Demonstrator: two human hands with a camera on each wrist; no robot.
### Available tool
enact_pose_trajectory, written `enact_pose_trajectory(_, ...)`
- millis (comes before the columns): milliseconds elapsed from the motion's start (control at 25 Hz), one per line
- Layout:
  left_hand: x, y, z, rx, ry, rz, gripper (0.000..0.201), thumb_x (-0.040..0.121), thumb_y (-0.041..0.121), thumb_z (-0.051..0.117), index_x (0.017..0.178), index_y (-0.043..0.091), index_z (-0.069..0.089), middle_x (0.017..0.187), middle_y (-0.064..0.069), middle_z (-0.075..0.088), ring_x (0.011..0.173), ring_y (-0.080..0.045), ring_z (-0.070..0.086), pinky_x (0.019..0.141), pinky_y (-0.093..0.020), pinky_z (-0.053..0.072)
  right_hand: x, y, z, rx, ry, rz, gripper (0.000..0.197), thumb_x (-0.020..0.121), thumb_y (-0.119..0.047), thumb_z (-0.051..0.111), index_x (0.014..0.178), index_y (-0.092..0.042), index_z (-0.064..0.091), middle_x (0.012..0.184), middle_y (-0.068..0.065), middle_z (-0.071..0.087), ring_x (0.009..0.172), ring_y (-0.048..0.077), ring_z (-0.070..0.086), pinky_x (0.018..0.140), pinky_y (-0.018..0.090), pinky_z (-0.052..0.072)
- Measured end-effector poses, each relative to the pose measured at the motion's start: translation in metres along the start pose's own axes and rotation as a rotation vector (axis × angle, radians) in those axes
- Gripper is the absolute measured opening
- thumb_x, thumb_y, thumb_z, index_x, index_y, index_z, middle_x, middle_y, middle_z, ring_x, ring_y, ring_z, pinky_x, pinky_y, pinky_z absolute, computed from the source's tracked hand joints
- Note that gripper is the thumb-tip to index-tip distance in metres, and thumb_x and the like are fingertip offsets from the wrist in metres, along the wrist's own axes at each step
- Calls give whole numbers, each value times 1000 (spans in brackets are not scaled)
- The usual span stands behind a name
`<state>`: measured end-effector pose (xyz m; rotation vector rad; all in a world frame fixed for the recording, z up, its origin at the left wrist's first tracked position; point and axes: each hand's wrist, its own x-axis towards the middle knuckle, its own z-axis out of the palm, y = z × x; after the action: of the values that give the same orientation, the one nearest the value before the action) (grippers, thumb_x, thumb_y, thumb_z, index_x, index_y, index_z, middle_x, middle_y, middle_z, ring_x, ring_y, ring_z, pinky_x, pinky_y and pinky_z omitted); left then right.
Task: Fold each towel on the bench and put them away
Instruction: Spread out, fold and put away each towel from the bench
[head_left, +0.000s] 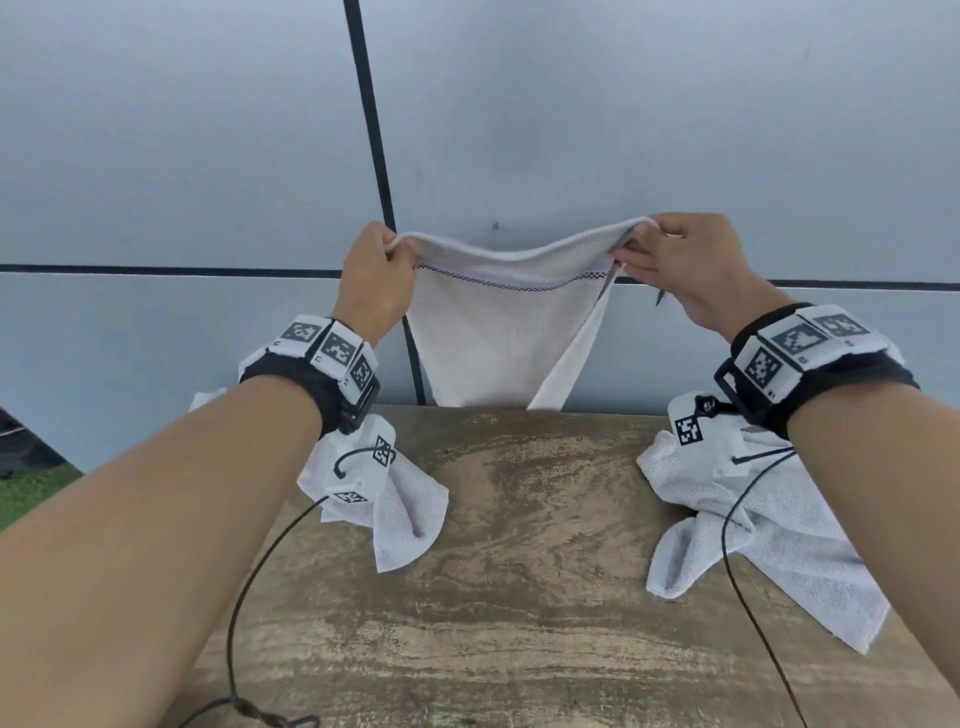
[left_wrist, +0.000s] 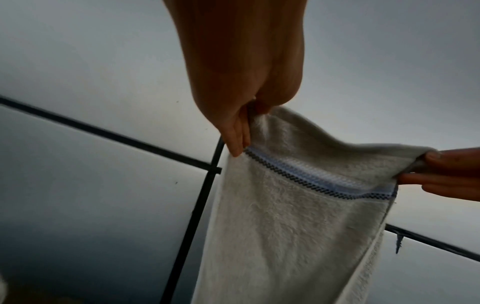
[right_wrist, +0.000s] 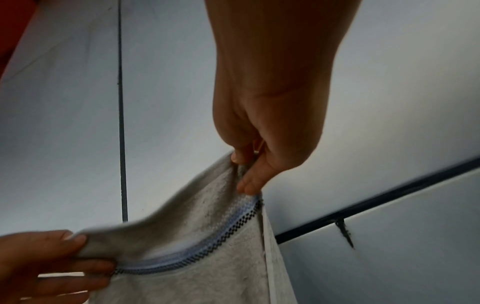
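Note:
A white towel (head_left: 493, 332) with a blue and black stitched band hangs in the air beyond the far edge of the wooden bench (head_left: 519, 597). My left hand (head_left: 379, 265) pinches its top left corner, and my right hand (head_left: 670, 260) pinches its top right corner. The top edge sags between them. The left wrist view shows the towel (left_wrist: 298, 216) and the left hand (left_wrist: 241, 123) pinching it. In the right wrist view the right hand (right_wrist: 249, 170) pinches the towel (right_wrist: 194, 236) corner. Two more crumpled white towels lie on the bench, one at the left (head_left: 405, 504) and one at the right (head_left: 769, 540).
A grey panelled wall (head_left: 571, 130) with dark seams stands directly behind the bench. Black cables (head_left: 249, 597) trail from the wrist cameras across the bench top. Green ground (head_left: 31, 488) shows at the far left, below the bench.

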<state>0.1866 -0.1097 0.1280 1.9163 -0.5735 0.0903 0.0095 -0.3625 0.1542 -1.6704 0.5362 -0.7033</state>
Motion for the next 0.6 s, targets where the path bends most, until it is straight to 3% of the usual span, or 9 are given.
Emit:
enact_pose_trajectory(80,-8,-2,-5,-29,51,31,25,99,33,47,79,27,35,88,-12,56,80,-25,59,78,-55,55,-5,1,1,62,25,-46,17,102,-13,54,102,-10,72,107,13,74,98,12,74,88,26,59)
enact_pose_trajectory(240,-16,6,-13,-75,54,71,27,100,35,50,79,25,35,82,-7,49,76,-16,49,68,-47,50,-18,2,3,132,-51,-91,24,105,-16,50,103,-19,73,109,4,73,108,8,70,94,23,55)
enact_pose_trajectory(320,-18,4,-17,-41,9,54,25,98,37,51,82,22,39,87,-16,58,80,-19,57,73,-50,54,-23,4,2,61,-77,-71,23,105,-17,49,108,-15,72,112,5,73,105,8,71,94,24,56)
enact_pose_trajectory(400,-19,-3,-22,12,-54,31,26,92,42,51,84,18,44,98,-25,67,85,-28,67,79,-56,54,-26,10,-2,-97,7,-60,22,104,-20,51,107,-13,72,107,8,75,94,10,75,90,30,59)
enact_pose_trajectory(480,-22,-11,-26,79,-116,1,34,88,47,54,84,13,49,96,-22,71,90,-35,71,79,-56,57,-32,15,-10,-295,131,-78,20,101,-23,54,101,-15,73,97,8,76,84,18,75,84,37,61)
enact_pose_trajectory(560,-32,-10,-31,148,-181,0,28,94,38,57,83,13,52,92,-15,75,85,-32,71,69,-40,58,-44,20,-21,-497,188,-132,19,99,-27,57,100,-18,74,94,6,73,85,26,68,77,36,54)
enact_pose_trajectory(600,-38,-10,-33,193,-203,22,23,98,30,56,81,16,51,92,-10,76,80,-28,68,59,-28,52,-52,22,-26,-568,193,-156,20,99,-29,57,101,-18,74,97,7,71,86,26,64,76,32,47)
